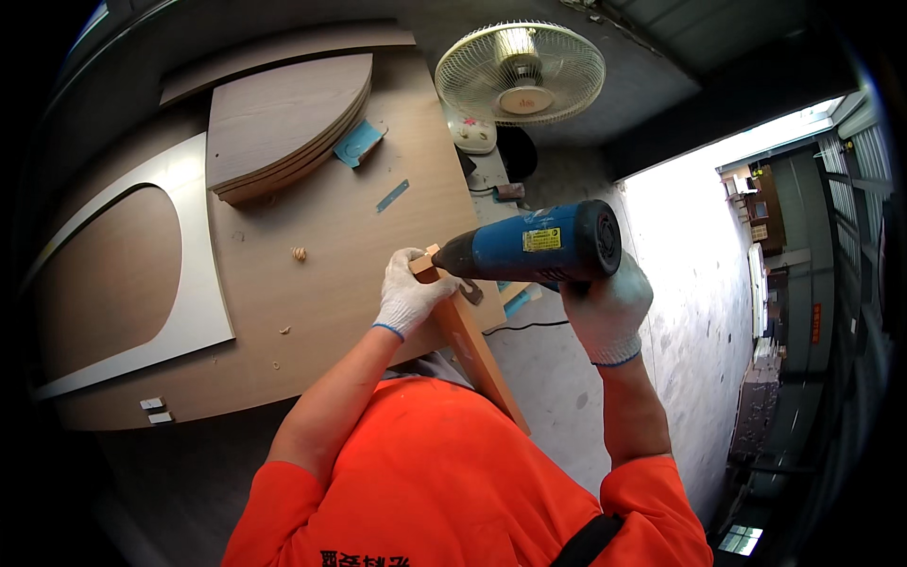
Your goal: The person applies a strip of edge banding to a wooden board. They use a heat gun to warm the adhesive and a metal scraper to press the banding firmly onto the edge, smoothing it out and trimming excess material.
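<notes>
My left hand (408,298), in a white knit glove, grips the top end of a narrow orange-brown wooden board (477,350) that slants down toward my body. My right hand (609,307), also gloved, holds a blue and black power drill (539,246) from below. The drill points left, its black nose pressed against the board's upper end right beside my left fingers. A small metal bracket (470,292) shows on the board just under the drill's nose.
A large wood-grain tabletop (321,236) lies to my left, carrying stacked curved panels (283,123), a white curved cut-out panel (194,274), blue tape pieces (359,142) and small shavings. A white fan (520,71) stands beyond. Concrete floor (680,283) and an open doorway are to the right.
</notes>
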Tool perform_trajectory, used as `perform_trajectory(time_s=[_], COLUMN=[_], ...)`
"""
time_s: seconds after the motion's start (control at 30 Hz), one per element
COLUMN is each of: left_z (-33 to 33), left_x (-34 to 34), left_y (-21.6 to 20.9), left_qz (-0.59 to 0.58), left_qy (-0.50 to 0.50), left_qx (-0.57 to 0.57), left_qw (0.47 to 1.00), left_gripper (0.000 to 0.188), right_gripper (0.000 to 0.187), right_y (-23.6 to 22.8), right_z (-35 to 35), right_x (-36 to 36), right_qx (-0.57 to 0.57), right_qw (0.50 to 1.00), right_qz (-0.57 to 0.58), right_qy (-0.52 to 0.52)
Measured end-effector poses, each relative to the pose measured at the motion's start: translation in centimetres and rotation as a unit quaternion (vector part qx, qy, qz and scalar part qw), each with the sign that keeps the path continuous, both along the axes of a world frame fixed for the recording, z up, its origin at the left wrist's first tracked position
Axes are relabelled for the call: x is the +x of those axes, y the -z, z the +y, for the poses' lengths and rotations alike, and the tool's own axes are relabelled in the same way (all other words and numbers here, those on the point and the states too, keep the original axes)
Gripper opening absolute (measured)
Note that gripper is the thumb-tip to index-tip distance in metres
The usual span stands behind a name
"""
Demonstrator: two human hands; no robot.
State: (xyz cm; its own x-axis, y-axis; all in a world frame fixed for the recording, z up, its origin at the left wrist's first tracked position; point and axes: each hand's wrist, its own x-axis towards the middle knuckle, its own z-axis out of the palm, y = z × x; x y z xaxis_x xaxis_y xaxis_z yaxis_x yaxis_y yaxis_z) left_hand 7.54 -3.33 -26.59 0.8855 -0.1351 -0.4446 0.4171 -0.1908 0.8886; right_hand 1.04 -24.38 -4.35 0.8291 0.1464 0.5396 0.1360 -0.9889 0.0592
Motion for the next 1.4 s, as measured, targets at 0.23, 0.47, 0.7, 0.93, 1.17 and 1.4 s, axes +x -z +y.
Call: perform_trajectory(time_s=[0.23, 0.47, 0.7, 0.93, 1.17, 1.4], left_z=[0.0, -0.2, -0.2, -0.1, -1.6, -3.3], left_x=[-0.1, -0.1, -0.1, -0.1, -2.2, -3.7], left_y=[0.0, 0.8, -0.2, 0.0, -0.6, 0.8], left_qz=[-0.025, -0.021, -0.009, -0.019, -0.097, -0.135], left_qy=[0.002, 0.0, -0.003, -0.003, -0.056, -0.094], left_qx=[0.031, 0.023, 0.029, 0.032, 0.081, 0.071], left_qw=[0.999, 1.0, 1.0, 0.999, 0.99, 0.984], left_gripper=[0.08, 0.082, 0.081, 0.082, 0.112, 0.119], right_gripper=[0.036, 0.035, 0.035, 0.034, 0.035, 0.034], right_y=[-0.7, -0.8, -1.4, -1.5, -1.7, -2.5], right_z=[0.9, 1.5, 0.8, 2.0, 1.2, 1.9], right_x=[0.4, 0.6, 0.1, 0.8, 0.4, 0.8], right_qx=[-0.034, -0.016, -0.042, -0.015, -0.037, -0.054], right_qw=[0.999, 1.0, 0.997, 0.999, 0.998, 0.997], right_qz=[0.019, 0.015, 0.042, 0.028, 0.041, 0.045], right_qy=[0.023, 0.011, 0.039, 0.011, 0.034, 0.018])
